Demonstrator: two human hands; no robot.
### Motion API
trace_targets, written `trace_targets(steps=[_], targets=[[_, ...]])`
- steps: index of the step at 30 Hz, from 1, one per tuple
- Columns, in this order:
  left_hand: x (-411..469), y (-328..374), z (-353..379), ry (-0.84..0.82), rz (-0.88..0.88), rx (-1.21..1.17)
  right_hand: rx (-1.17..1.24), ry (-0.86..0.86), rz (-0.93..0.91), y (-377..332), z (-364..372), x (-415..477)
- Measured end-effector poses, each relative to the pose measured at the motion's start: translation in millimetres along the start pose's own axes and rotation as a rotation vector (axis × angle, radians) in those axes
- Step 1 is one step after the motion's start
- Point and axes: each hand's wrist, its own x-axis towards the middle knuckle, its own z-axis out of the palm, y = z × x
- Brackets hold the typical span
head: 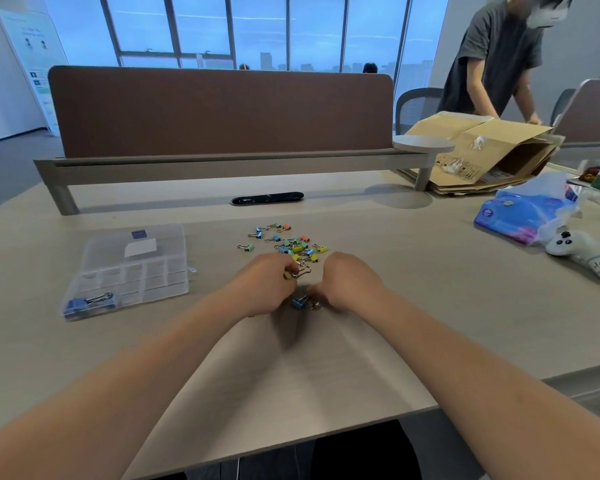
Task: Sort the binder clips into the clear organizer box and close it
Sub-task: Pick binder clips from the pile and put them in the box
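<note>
Now both hands work at the near edge of the binder clips [288, 242]. Left hand [267, 284] pinches a clip; right hand [347, 284] is curled, its grip unclear. Clear organizer box [132, 268] lies left.

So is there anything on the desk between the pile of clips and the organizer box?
Nothing visible. The desk is bare between the clips and the box, which lies to their left. The box seems open, with blue clips in its near left corner.
</note>
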Motion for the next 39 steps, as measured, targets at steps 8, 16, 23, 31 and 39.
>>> trace_targets(steps=[8, 16, 23, 31, 39], targets=[[4.6, 1.2, 1.1, -0.072, -0.028, -0.049, 0.153, -0.042, -0.040, 5.9, 3.7, 7.4], [16.5, 9.5, 1.0, -0.204, 0.091, 0.091, 0.157, 0.022, -0.043, 18.4, -2.4, 8.3], [22.2, 10.8, -0.4, -0.251, 0.187, 0.181, 0.197, -0.009, -0.042, 26.3, -1.8, 10.1], [19.2, 4.5, -10.2, -0.123, 0.168, 0.123, 0.293, 0.120, -0.024, 26.6, -8.9, 12.1], [-0.4, -37.9, -51.8, 0.030, 0.036, 0.008, 0.539, 0.142, -0.131, -25.2, -19.0, 18.0]])
